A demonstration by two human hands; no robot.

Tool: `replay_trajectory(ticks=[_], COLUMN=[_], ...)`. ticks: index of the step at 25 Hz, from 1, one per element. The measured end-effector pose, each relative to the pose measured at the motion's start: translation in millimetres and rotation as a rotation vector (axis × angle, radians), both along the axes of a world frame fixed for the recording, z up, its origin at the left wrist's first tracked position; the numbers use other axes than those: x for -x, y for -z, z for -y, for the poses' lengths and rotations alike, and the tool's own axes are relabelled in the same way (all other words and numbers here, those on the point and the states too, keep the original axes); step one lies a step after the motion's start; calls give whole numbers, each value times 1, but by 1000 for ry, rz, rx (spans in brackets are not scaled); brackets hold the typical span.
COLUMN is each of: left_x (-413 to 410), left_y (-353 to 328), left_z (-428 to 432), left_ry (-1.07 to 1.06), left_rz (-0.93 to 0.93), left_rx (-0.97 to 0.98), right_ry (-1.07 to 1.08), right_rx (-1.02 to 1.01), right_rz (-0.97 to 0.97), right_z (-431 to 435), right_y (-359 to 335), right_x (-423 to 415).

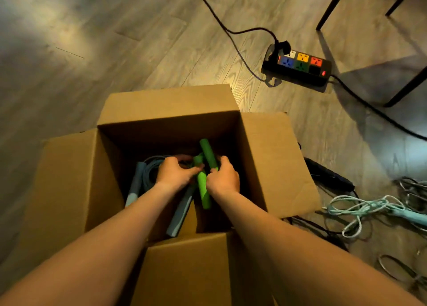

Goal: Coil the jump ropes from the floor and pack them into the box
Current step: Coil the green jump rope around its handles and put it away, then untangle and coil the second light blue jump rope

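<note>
Both hands are inside the open brown cardboard box (272, 157). The right hand (223, 179) curls its fingers round the lower end of one foam handle of the bright green jump rope (208, 153). That handle projects up and away from the grip. The left hand (176, 174) pinches the green bundle just beside it, thumb against the second green handle (203, 191), which runs down between both wrists. Left of the left-hand grip, in the box, lies a coiled grey-blue jump rope (151, 171). Right of the right-hand grip, outside the box on the wooden floor (115, 40), lie a loose pale mint jump rope (360, 207) and a black-handled rope (328, 174).
</note>
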State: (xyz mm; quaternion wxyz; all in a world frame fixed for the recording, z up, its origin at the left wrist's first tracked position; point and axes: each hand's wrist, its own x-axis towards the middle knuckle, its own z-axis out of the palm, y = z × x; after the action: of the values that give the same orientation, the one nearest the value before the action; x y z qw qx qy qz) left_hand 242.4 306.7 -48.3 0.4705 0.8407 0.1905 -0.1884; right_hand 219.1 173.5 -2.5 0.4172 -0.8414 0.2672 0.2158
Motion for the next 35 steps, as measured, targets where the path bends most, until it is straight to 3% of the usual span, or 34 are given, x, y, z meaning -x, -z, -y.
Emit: replay_trajectory(ticks=[3, 6, 10, 15, 18, 23, 27, 31, 35], left_x=[-6, -6, 6, 35, 48, 70, 88, 110, 135], left_y=[-2, -11, -24, -65, -107, -180, -224, -239, -205], left_z=[6, 8, -1, -32, -30, 25, 110, 204, 295], left_ry=[144, 223, 350, 531, 539, 688, 802, 1011, 1188], left_rz=[17, 72, 29, -256, -191, -32, 96, 110, 84], left_rx=[-252, -522, -378, -312, -329, -283, -253, -192, -194], right_ry=[-12, -118, -317, -451, -489, -304, -157, 44, 185], right_rx=[61, 249, 345, 235, 181, 72, 176, 214, 185], right_rz=[-19, -27, -4, 77, 114, 133, 170, 113, 18], right_z=[1, -3, -4, 11, 23, 81, 167, 260, 337], right_y=[4, 2, -18, -70, -109, -168, -200, -195, -152], right_x=[-5, -8, -8, 16, 47, 107, 157, 208, 255])
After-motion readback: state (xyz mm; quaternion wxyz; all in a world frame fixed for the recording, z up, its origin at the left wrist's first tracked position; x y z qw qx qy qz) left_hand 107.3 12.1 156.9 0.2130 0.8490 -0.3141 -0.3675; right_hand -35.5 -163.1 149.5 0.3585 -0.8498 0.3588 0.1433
